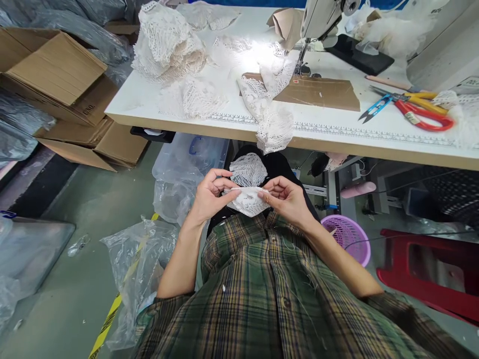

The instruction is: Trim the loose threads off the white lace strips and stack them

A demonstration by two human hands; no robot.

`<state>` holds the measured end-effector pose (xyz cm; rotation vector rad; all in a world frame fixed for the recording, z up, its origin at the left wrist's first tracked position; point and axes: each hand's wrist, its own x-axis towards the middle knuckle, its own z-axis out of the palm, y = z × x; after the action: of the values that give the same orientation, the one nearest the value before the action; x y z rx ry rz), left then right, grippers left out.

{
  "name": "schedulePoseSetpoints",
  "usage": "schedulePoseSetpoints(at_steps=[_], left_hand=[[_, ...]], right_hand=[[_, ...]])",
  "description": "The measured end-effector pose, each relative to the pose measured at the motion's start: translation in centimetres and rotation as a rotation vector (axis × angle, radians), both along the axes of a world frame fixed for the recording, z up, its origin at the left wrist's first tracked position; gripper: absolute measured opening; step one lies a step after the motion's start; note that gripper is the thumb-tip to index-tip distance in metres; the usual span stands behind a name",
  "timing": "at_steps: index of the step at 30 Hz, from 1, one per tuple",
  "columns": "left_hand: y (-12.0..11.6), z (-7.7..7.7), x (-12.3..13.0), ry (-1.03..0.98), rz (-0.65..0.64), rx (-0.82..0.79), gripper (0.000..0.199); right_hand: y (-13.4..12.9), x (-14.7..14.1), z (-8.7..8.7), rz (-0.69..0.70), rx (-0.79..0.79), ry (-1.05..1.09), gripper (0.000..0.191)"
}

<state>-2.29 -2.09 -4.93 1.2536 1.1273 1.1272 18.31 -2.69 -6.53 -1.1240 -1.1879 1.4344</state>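
Observation:
Above my lap, a white lace piece is stretched between my two hands. My left hand pinches its left end between thumb and fingers. At its right end my right hand grips it the same way. The piece looks folded along a straight upper edge, and a rounded lace part lies just beyond it over my dark trousers; I cannot tell whether the two are joined. Another lace strip runs from beside the sewing machine and hangs over the table's front edge.
The white table carries a lace heap, brown cardboard, blue snips and red-handled scissors. Cardboard boxes stand left. A purple basket and red stool are on the right. Plastic bags lie on the floor.

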Motion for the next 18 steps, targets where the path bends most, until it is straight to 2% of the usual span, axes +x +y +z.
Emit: schedulePoseSetpoints(at_steps=[5,8,10,12,14,16,18], left_hand=[[0.2,-0.7,-0.3,0.062,-0.024,-0.032,0.048],[0.2,-1.5,-0.4,0.078,-0.072,-0.055,0.043],[0.3,-2.1,-0.6,0.101,-0.159,-0.103,0.044],[0.6,-2.7,-1.0,0.166,-0.299,-0.159,0.047],[1.4,-3.2,-1.4,0.222,-0.412,-0.197,0.045],[2.7,-3.6,-1.8,0.211,-0.405,-0.204,0.043],[4.7,-3.9,-2.0,0.166,-0.296,-0.184,0.045]], right_hand=[[0.7,0.0,-1.4,0.088,-0.077,0.035,0.045],[0.8,0.0,-2.0,0.279,-0.126,0.023,0.044],[1.0,0.1,-2.3,0.362,-0.145,0.014,0.041],[1.7,0.4,-2.8,0.332,-0.152,0.021,0.041],[2.9,0.7,-3.6,0.238,-0.162,0.023,0.044],[4.5,0.8,-4.8,0.136,-0.164,-0.017,0.048],[6.2,0.8,-6.0,0.041,-0.148,-0.072,0.049]])
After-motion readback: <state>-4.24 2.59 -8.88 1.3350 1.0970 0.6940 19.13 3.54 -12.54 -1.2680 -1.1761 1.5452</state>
